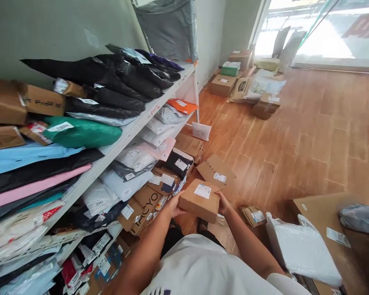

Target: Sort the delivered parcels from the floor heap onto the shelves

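Observation:
Between both hands, in front of my body, is a brown cardboard box (189, 197) with a white label on its top. My left hand (174, 205) grips its left side, fingers partly under it. My right hand (223, 203) is closed on the right side near the corner. Below and beyond the box, a flat cardboard parcel (213, 167) with a label lies on the floor. Cardboard parcels marked with large letters (146, 205) stand along the foot of the shelf, left of my left hand.
A white shelf (119, 145) on the left carries bagged parcels, among them a green bag (83, 132). More boxes (223, 85) sit on the wooden floor by the far wall. At right are a white wrapped parcel (307, 248), a large carton (320, 209) and a small parcel (252, 216).

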`<action>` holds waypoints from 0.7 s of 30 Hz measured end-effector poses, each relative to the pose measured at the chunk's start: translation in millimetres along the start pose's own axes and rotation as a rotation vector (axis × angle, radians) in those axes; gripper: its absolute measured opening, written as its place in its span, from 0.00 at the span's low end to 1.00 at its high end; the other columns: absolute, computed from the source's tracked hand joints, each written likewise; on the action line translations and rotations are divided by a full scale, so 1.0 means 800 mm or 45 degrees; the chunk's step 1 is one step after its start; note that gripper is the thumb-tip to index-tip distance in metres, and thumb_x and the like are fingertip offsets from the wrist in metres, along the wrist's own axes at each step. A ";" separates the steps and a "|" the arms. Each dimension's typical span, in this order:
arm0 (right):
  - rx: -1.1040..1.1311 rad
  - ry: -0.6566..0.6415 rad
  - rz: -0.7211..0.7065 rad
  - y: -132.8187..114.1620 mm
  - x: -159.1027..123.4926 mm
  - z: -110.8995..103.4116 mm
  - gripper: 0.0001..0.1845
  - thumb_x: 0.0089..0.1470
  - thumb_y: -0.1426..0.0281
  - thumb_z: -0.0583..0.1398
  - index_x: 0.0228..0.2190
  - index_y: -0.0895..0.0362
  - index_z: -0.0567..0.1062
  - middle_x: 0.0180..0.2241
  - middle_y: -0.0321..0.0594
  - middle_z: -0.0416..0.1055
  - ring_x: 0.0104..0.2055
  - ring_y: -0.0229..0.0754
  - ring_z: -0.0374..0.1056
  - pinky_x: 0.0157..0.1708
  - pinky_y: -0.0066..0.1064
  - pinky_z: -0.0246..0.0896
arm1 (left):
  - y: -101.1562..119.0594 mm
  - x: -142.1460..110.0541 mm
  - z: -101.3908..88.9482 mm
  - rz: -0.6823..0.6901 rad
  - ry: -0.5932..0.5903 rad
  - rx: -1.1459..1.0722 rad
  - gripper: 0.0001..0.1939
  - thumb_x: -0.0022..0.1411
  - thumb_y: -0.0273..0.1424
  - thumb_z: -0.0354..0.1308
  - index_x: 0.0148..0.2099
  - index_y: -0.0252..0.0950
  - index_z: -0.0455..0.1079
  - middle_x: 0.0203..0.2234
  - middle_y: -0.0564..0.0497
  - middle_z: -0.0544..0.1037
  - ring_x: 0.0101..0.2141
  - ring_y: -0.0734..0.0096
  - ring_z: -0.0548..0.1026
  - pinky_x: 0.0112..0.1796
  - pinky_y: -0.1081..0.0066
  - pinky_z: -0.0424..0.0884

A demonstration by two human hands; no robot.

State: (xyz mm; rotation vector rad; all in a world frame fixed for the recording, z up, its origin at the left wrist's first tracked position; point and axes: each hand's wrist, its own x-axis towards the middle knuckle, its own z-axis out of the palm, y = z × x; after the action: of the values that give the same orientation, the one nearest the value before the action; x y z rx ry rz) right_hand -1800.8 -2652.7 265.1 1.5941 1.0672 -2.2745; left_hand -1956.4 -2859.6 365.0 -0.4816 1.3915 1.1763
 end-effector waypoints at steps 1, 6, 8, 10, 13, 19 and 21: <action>0.035 -0.047 0.052 -0.002 -0.002 -0.003 0.24 0.56 0.55 0.53 0.37 0.63 0.76 0.31 0.51 0.77 0.39 0.53 0.74 0.37 0.38 0.69 | -0.003 0.001 0.007 -0.005 -0.032 -0.016 0.25 0.57 0.51 0.55 0.49 0.39 0.66 0.29 0.52 0.74 0.33 0.64 0.75 0.37 0.62 0.75; 0.180 -0.064 0.229 -0.006 -0.020 -0.031 0.24 0.53 0.54 0.56 0.39 0.63 0.75 0.26 0.48 0.76 0.28 0.50 0.73 0.31 0.37 0.70 | -0.024 0.009 0.047 -0.067 -0.188 -0.034 0.21 0.56 0.46 0.53 0.47 0.37 0.67 0.32 0.50 0.76 0.33 0.65 0.75 0.39 0.58 0.76; 0.184 -0.039 0.234 -0.007 -0.031 -0.041 0.24 0.52 0.55 0.57 0.40 0.63 0.74 0.23 0.47 0.75 0.22 0.48 0.71 0.26 0.36 0.69 | -0.030 0.008 0.055 -0.093 -0.218 -0.009 0.20 0.53 0.42 0.55 0.45 0.36 0.68 0.30 0.49 0.75 0.33 0.63 0.75 0.39 0.56 0.76; 0.180 -0.049 0.219 -0.009 -0.038 -0.047 0.23 0.51 0.57 0.57 0.40 0.63 0.74 0.20 0.46 0.74 0.18 0.48 0.69 0.21 0.35 0.67 | -0.033 0.003 0.056 -0.107 -0.243 0.018 0.18 0.50 0.38 0.55 0.42 0.35 0.69 0.28 0.47 0.75 0.32 0.59 0.76 0.36 0.55 0.76; 0.261 -0.112 0.248 -0.016 -0.038 -0.041 0.22 0.49 0.57 0.59 0.40 0.60 0.75 0.20 0.48 0.75 0.21 0.54 0.73 0.19 0.39 0.68 | -0.030 -0.011 0.044 -0.086 -0.356 0.036 0.15 0.49 0.35 0.55 0.40 0.35 0.72 0.26 0.46 0.76 0.30 0.57 0.76 0.30 0.57 0.75; 0.424 -0.430 0.167 -0.046 -0.052 0.037 0.27 0.46 0.47 0.62 0.40 0.55 0.76 0.35 0.50 0.80 0.41 0.62 0.77 0.40 0.52 0.75 | -0.043 -0.078 -0.017 0.410 -0.263 -0.213 0.23 0.42 0.34 0.58 0.43 0.33 0.73 0.28 0.45 0.78 0.25 0.63 0.75 0.22 0.65 0.74; 0.397 -0.539 0.084 -0.052 -0.061 0.070 0.27 0.45 0.48 0.63 0.40 0.54 0.75 0.41 0.49 0.80 0.46 0.61 0.76 0.43 0.49 0.75 | -0.055 -0.117 -0.047 0.570 -0.189 -0.393 0.24 0.43 0.36 0.59 0.44 0.32 0.73 0.29 0.44 0.80 0.26 0.61 0.76 0.23 0.65 0.75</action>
State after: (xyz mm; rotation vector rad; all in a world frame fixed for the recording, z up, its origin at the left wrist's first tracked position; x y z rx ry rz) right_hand -1844.1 -2670.0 336.6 1.1262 0.5704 -2.6622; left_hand -1917.3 -2941.8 426.6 -0.2927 1.2263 1.7705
